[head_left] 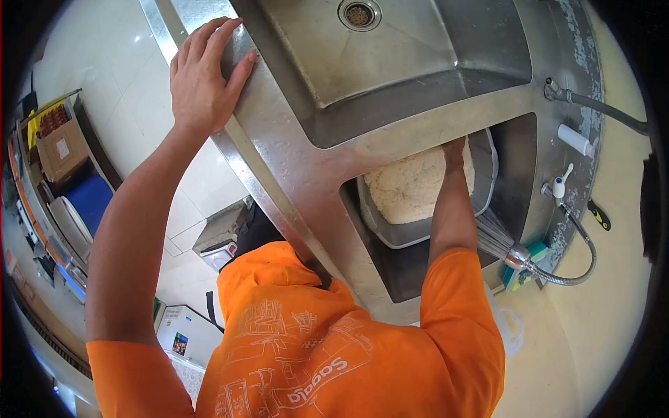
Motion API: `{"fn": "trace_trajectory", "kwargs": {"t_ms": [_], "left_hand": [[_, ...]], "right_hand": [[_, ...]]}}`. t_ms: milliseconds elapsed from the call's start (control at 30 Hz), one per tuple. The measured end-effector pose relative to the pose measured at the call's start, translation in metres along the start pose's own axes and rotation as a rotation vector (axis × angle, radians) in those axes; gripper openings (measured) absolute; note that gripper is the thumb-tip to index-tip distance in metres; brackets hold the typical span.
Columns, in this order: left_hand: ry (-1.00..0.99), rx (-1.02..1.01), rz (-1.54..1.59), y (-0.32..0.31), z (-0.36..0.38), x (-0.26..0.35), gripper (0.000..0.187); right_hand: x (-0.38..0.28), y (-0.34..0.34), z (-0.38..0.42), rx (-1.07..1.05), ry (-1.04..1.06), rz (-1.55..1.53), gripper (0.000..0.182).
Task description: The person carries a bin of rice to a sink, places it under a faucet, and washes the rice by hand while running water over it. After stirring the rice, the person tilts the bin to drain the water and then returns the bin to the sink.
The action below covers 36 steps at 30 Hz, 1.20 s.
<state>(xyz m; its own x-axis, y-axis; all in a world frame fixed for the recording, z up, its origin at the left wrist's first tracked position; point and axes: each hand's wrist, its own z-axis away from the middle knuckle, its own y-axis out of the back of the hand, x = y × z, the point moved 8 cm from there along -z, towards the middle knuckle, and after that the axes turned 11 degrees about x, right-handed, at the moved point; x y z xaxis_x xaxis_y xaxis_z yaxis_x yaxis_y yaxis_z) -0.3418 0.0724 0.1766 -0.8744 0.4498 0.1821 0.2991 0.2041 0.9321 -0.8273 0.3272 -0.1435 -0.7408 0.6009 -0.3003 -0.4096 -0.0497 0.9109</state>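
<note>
My left hand [201,80] rests on the front rim of the steel sink counter [279,132], its thumb apart from the stretched fingers. In the smaller basin [512,167] stands a grey plastic tub [485,171] with pale, wet-looking grains [408,184], which look like rice. My right hand [454,148] reaches into the tub at its far side; its fingers are hidden by the basin edge and the grains. Beside my right forearm, a spray head [517,256] on a metal hose sends streaks of water toward the tub.
A larger basin [376,63] with a drain lies beyond. Along the right ledge are a white bottle [575,139], a small tap [559,187], a grey hose [606,111] and a green-and-yellow sponge [529,268]. At left, a shelf holds a cardboard box [63,150].
</note>
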Motion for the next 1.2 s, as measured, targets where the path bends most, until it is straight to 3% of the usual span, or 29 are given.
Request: {"fn": "trace_trajectory", "kwargs": {"t_ms": [100,200,300,400,467,500,600,700,800,900,967,1033,1067,1133,1167,1200], "left_hand": [[-0.001,0.000,-0.001,0.000,0.000,0.000,0.050],[0.014,-0.007,-0.016,-0.001,0.001,0.000,0.049],[0.027,-0.025,-0.015,-0.001,-0.001,-0.001,0.049],[0.034,-0.038,-0.010,-0.001,-0.001,-0.002,0.050],[0.032,-0.041,-0.004,-0.001,0.000,-0.001,0.050],[0.032,-0.039,-0.002,-0.001,0.000,0.000,0.050],[0.036,-0.032,0.011,0.001,-0.001,-0.001,0.050],[0.024,-0.028,0.007,-0.002,0.000,-0.002,0.051],[0.021,-0.021,0.004,-0.002,0.000,-0.002,0.051],[0.028,-0.022,0.024,-0.002,0.001,-0.004,0.050],[0.026,-0.021,0.029,-0.001,0.001,-0.004,0.051],[0.014,-0.017,0.021,-0.001,0.000,-0.002,0.051],[0.012,-0.018,0.014,-0.001,-0.001,-0.002,0.051],[0.014,-0.024,0.008,0.000,-0.001,-0.001,0.051],[0.016,-0.022,0.003,0.001,0.000,-0.001,0.051],[0.015,-0.017,-0.001,0.000,0.001,-0.001,0.051]], "right_hand": [[0.035,-0.033,0.014,-0.225,-0.242,-0.389,0.057],[0.062,-0.074,0.071,-0.401,-0.465,-0.588,0.060],[0.033,-0.053,0.137,-0.121,-0.222,-0.192,0.067],[-0.006,-0.032,0.153,-0.016,-0.246,0.250,0.071],[-0.004,-0.030,0.136,0.023,-0.455,0.141,0.070],[-0.002,-0.032,0.124,0.046,-0.556,0.084,0.070],[0.013,-0.060,0.117,0.093,-1.071,-0.997,0.078],[0.040,-0.089,0.117,-0.124,-0.572,-0.844,0.079],[-0.022,-0.038,0.169,-0.228,-0.242,-0.299,0.083],[-0.080,0.004,0.180,-0.373,-0.174,0.393,0.102],[-0.051,-0.015,0.166,-0.164,-0.258,0.308,0.092],[0.001,-0.070,0.143,-0.156,-0.331,0.361,0.084],[0.030,-0.108,0.128,-0.258,-0.363,0.462,0.081],[0.036,-0.122,0.130,-0.272,-0.578,0.029,0.078],[0.035,-0.125,0.132,-0.158,-0.729,-0.514,0.076],[0.023,-0.114,0.131,-0.100,-0.728,-0.674,0.076]]}}
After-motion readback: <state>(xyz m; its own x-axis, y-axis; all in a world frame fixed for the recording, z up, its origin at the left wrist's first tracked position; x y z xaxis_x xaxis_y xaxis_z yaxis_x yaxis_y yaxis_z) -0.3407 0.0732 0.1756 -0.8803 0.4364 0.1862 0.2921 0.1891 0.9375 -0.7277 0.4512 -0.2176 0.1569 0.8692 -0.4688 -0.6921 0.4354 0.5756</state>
